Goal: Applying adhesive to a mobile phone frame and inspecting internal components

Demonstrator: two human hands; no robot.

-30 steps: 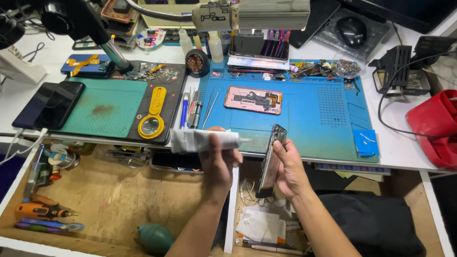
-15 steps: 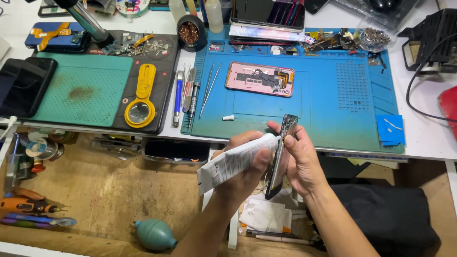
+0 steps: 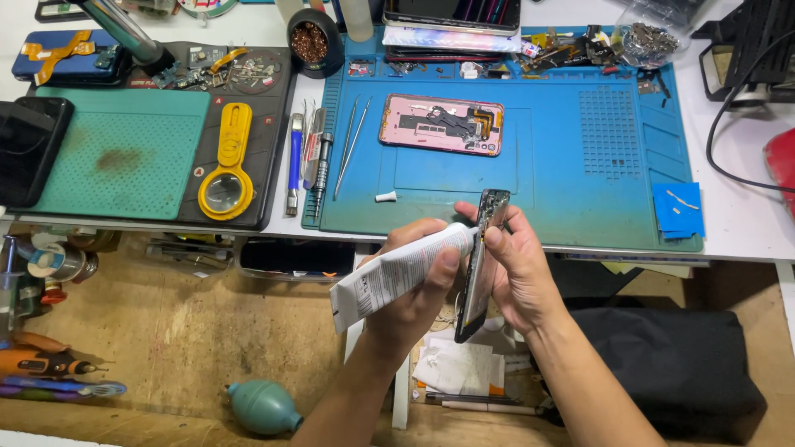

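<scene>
My left hand (image 3: 411, 285) grips a white glue tube (image 3: 389, 275), its nozzle touching the edge of a dark phone frame (image 3: 480, 261). My right hand (image 3: 517, 269) holds that frame upright on its edge, just in front of the bench. The tube's small white cap (image 3: 386, 197) lies on the blue work mat (image 3: 580, 190). A pink opened phone (image 3: 442, 124) rests flat on the mat farther back.
Tweezers (image 3: 351, 141) and screwdrivers (image 3: 296, 161) lie left of the mat. A yellow magnifier (image 3: 225, 165) sits on a dark pad beside a green mat (image 3: 116, 161). A black phone (image 3: 25, 149) is far left. A teal air blower (image 3: 261, 406) lies in the wooden drawer below.
The tube nozzle has come closer to the frame's edge. Both hands shifted slightly right and nearer the bench as my view moved down.
</scene>
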